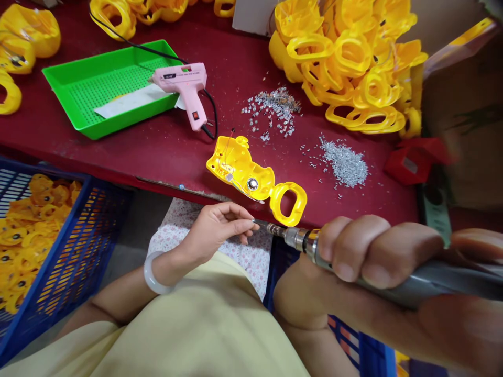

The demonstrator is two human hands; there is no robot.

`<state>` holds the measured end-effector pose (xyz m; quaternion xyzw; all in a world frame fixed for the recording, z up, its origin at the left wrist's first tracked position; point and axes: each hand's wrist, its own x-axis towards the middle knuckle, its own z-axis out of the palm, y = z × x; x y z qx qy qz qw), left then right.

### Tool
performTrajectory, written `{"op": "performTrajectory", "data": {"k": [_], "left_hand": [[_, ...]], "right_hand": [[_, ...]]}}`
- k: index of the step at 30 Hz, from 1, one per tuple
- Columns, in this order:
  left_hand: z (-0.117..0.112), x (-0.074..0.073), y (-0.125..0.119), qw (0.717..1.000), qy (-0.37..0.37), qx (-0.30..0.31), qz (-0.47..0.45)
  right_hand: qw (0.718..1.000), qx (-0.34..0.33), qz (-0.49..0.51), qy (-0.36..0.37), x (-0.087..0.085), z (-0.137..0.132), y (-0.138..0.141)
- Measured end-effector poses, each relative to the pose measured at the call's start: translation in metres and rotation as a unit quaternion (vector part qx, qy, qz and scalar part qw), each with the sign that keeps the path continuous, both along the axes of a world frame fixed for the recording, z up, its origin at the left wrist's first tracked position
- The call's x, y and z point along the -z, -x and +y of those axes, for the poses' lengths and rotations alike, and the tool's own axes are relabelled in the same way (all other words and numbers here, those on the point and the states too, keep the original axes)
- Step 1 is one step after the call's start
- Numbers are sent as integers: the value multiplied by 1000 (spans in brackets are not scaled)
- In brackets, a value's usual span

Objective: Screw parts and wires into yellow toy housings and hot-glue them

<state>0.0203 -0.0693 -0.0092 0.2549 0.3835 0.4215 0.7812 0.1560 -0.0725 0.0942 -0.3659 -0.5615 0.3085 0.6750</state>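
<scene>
In front of the shell, the left hand pinches the tip of the driver that the right hand clasps.

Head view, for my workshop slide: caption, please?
The right hand holds a grey, metal-nosed driver, its tip at the pinching left hand, near a yellow plastic shell on a red table.

Yellow shell, grey screwdriver, maroon tabletop
</scene>
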Motion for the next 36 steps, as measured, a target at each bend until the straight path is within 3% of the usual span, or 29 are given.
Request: {"op": "performTrajectory", "data": {"k": [7,11,13,15,17,19,21,23,27,32,36], "left_hand": [[1,3,-6,998,-49,-22,34],[-1,2,-5,996,-60,-9,62],[-2,0,-1,982,-122,-29,144],[1,-3,5,922,-254,-87,279],[7,-6,11,806,-411,-135,405],[18,-5,14,692,-530,-120,476],[29,-2,14,626,-589,-63,507],[38,5,11,601,-605,-8,522],[45,17,5,591,-602,41,536],[46,19,4,581,-611,32,537],[47,18,3,555,-623,11,551]], "right_hand": [[998,-39,42,-13,10,-1,-11],[998,18,58,33,8,2,-7],[997,45,59,35,7,5,-5],[997,61,48,21,9,11,-5],[997,70,40,-5,13,22,-6],[995,75,48,-36,20,38,-6],[992,86,69,-66,28,56,-3],[987,113,88,-73,36,72,3],[983,162,70,-48,47,87,13],[986,150,61,-37,52,88,14],[987,150,52,-36,56,91,13]]}}
